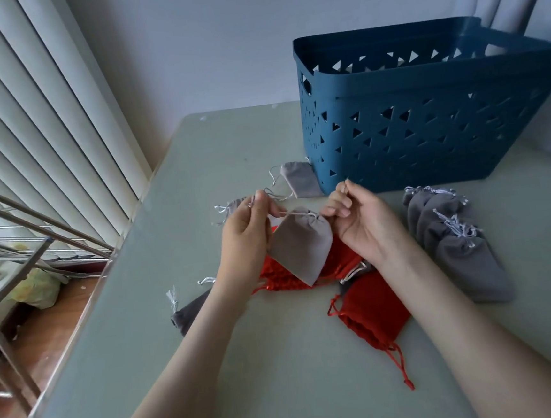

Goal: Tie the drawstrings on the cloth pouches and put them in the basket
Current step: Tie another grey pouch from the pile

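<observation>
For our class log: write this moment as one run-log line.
step: tying; left hand: pinches drawstring; right hand: pinches drawstring; grey pouch: lifted; basket: on table

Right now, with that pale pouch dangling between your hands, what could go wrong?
The pale pouch hangs only from its thin drawstring, pinched by the left hand and right hand; a slip would likely drop it among the red pouches below, where cords might tangle. The dark grey pouch lies near the left edge of the table, beside the left forearm, which could nudge it off.

Single head-worn wide-angle view, facing forward-down, close over left hand (pixel 244 236), right hand (pixel 365 222) at table (pixel 283 391).
</observation>
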The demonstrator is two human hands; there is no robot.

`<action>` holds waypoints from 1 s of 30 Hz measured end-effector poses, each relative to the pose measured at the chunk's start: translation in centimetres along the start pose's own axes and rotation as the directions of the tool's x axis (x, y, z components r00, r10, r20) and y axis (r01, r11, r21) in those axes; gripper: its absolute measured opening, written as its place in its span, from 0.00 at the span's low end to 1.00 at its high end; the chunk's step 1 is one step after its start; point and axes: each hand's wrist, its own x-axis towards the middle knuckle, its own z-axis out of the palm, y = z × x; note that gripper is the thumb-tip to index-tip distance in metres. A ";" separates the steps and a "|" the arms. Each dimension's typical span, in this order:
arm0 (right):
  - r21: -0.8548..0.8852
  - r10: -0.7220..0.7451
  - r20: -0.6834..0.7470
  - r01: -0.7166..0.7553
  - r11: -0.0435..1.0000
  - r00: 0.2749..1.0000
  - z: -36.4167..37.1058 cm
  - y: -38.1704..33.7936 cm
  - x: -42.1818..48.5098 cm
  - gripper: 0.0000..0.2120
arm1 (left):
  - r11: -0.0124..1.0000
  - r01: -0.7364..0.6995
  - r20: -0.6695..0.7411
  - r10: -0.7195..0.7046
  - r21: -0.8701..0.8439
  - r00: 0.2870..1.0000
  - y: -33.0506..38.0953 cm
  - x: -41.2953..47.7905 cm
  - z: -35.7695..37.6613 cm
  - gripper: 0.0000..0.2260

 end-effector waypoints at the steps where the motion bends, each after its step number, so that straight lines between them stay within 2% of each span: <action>1: -0.090 -0.024 0.016 0.025 0.996 1.000 0.0 -0.2 0.0 0.16 | 0.995 -0.015 -0.014 0.017 0.098 1.000 0.0 -0.1 -0.1 0.21; 2: -0.179 -0.047 0.034 0.053 0.982 0.998 -0.1 -0.5 -0.1 0.14 | 0.990 -0.020 -0.028 0.024 0.137 0.999 0.0 0.1 -0.3 0.20; 3: -0.267 -0.068 0.051 0.080 0.960 0.996 -0.2 -0.7 -0.2 0.12 | 0.996 -0.001 -0.049 0.005 0.093 0.999 0.2 0.2 -0.5 0.19; 5: -0.444 -0.081 0.098 0.117 0.888 0.992 -0.2 -0.8 -0.5 0.09 | 0.990 0.065 -0.089 -0.077 -0.126 0.993 0.5 0.6 -0.9 0.17; 7: -0.618 -0.032 0.152 0.121 0.777 0.988 0.0 -0.6 -1.0 0.19 | 0.949 0.103 -0.052 -0.124 -0.299 0.991 1.0 0.9 -1.1 0.15; 8: -0.697 -0.002 0.170 0.121 0.707 0.985 0.0 -0.3 -1.0 0.24 | 0.931 0.111 -0.020 -0.125 -0.347 0.992 1.1 0.9 -1.2 0.14; 10: -0.838 0.048 0.198 0.143 0.526 0.979 0.3 0.2 -1.2 0.27 | 0.922 0.101 0.029 -0.097 -0.375 0.995 1.1 0.8 -1.4 0.13; 13: -0.964 0.046 0.221 0.211 0.162 0.974 0.4 0.9 -1.4 0.23 | 0.956 0.041 0.024 -0.036 -0.290 0.999 1.0 0.7 -1.7 0.14; 15: -0.972 0.033 0.233 0.233 0.013 0.972 0.4 1.1 -1.5 0.17 | 0.983 -0.014 -0.012 0.012 -0.181 1.000 1.1 0.6 -1.8 0.13; 18: -0.959 0.100 0.282 0.281 0.018 0.954 0.7 1.2 -1.9 0.15 | 0.992 -0.036 -0.095 0.025 -0.124 0.995 1.0 0.6 -1.9 0.13; 22: -0.951 0.200 0.302 0.310 -0.007 0.932 1.0 1.2 -2.2 0.17 | 0.982 -0.009 -0.148 -0.020 -0.187 0.989 0.9 1.0 -1.9 0.15; 27: -0.952 0.299 0.303 0.301 0.054 0.905 0.8 1.4 -2.1 0.12 | 0.873 0.123 0.029 -0.124 -0.473 0.992 1.1 0.6 -1.0 0.14; 29: -0.955 0.289 0.298 0.285 0.089 0.910 0.7 1.4 -2.2 0.05 | 0.860 0.182 0.133 -0.134 -0.477 0.982 1.3 0.2 -0.7 0.12; 30: -0.958 0.250 0.284 0.262 0.116 0.926 0.6 1.4 -2.1 0.09 | 0.869 0.198 0.181 -0.128 -0.453 0.975 1.4 0.0 -0.6 0.10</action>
